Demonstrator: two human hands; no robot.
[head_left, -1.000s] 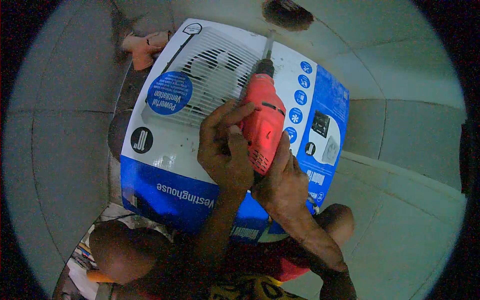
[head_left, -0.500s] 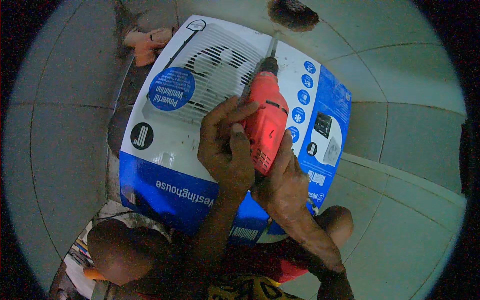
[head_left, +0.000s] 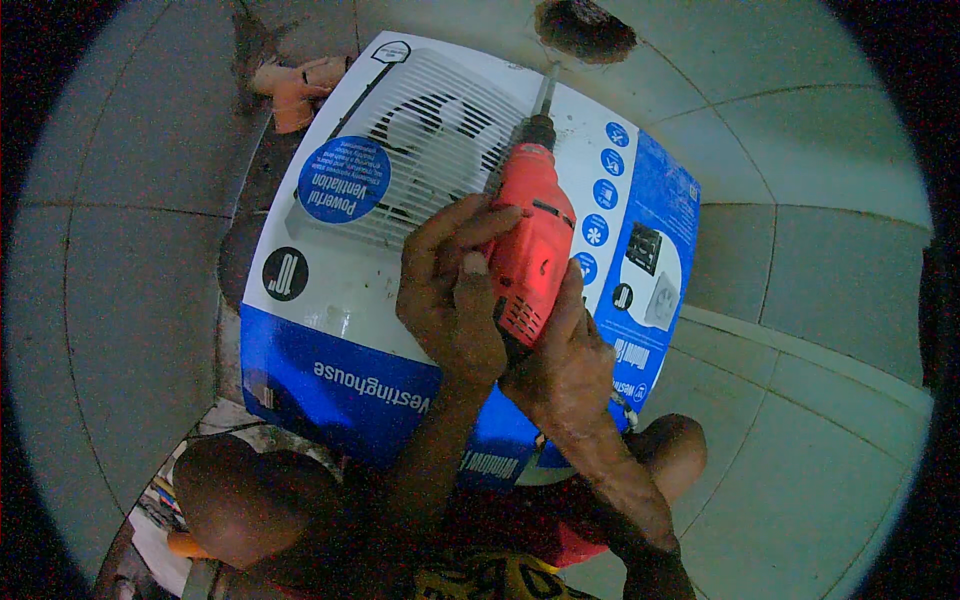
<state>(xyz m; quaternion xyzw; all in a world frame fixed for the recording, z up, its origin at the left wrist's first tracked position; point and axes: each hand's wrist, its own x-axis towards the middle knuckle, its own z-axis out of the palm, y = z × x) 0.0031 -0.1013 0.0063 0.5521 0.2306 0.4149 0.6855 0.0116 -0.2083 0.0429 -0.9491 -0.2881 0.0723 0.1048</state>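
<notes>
A red power drill (head_left: pixel 538 235) lies over a large blue and white fan carton (head_left: pixel 340 345), its long bit (head_left: pixel 547 90) pointing away from me. My right hand (head_left: pixel 565 370) is wrapped round the rear of the drill, where the handle is mostly hidden under it. Against the drill's left side, the curled fingers and thumb of my left hand (head_left: pixel 455 290) hold its body. The bit's tip reaches the carton's far edge, near a rough hole (head_left: pixel 586 30) in the tiled wall; I cannot tell whether it touches anything.
An orange pipe fitting (head_left: pixel 293 100) juts out beyond the carton's far left corner. Tiled walls (head_left: pixel 130 300) stand close on the left and ahead. My knees (head_left: pixel 250 500) flank the carton's near side. Assorted tools (head_left: pixel 165 500) lie at the lower left.
Both hands keep their hold on the drill. The drill and my right forearm have shifted very slightly to the left; the rest looks the same.
</notes>
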